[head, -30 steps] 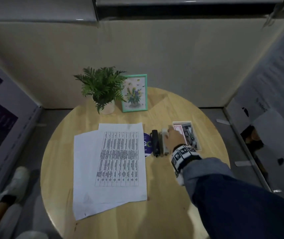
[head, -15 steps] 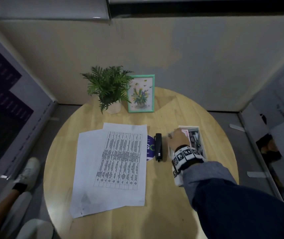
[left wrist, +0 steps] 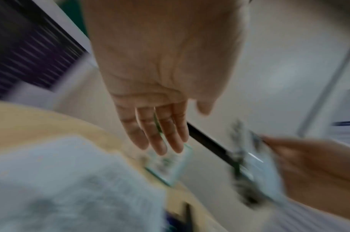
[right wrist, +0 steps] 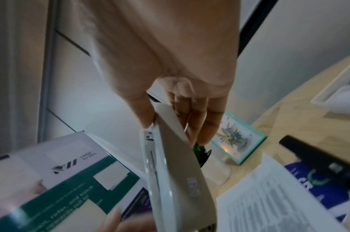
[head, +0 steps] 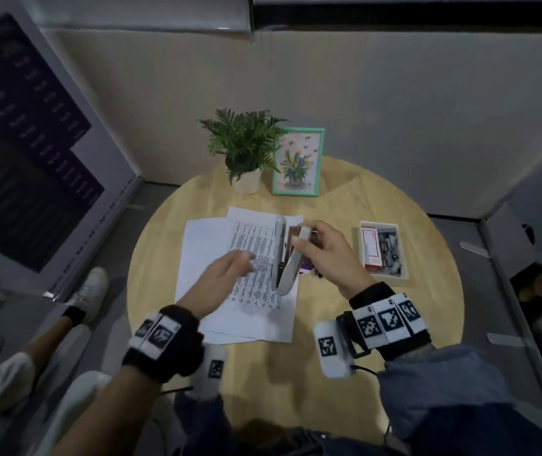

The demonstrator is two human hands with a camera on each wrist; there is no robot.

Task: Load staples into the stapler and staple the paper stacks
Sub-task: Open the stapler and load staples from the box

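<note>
My right hand (head: 310, 240) grips a light grey stapler (head: 291, 274) by its far end and holds it in the air above the printed paper sheets (head: 256, 301). The stapler's two arms look spread apart in a V. In the right wrist view, thumb and fingers pinch the stapler (right wrist: 176, 164) near its tip. My left hand (head: 245, 260) hovers just left of it with straight fingers and touches nothing; its fingers (left wrist: 162, 141) show flat and empty. A white box (head: 383, 248) holding staple packs sits to the right on the table.
A round wooden table (head: 345, 324) carries a potted fern (head: 246, 143) and a green picture frame (head: 297, 162) at the back. A black stapler (right wrist: 319, 157) lies on a blue round coaster (right wrist: 309, 185) beside the papers. Partition walls surround the table.
My right hand has lifted the grey stapler from beside the box and carried it left over the papers. My left hand has come into view, reaching toward it.
</note>
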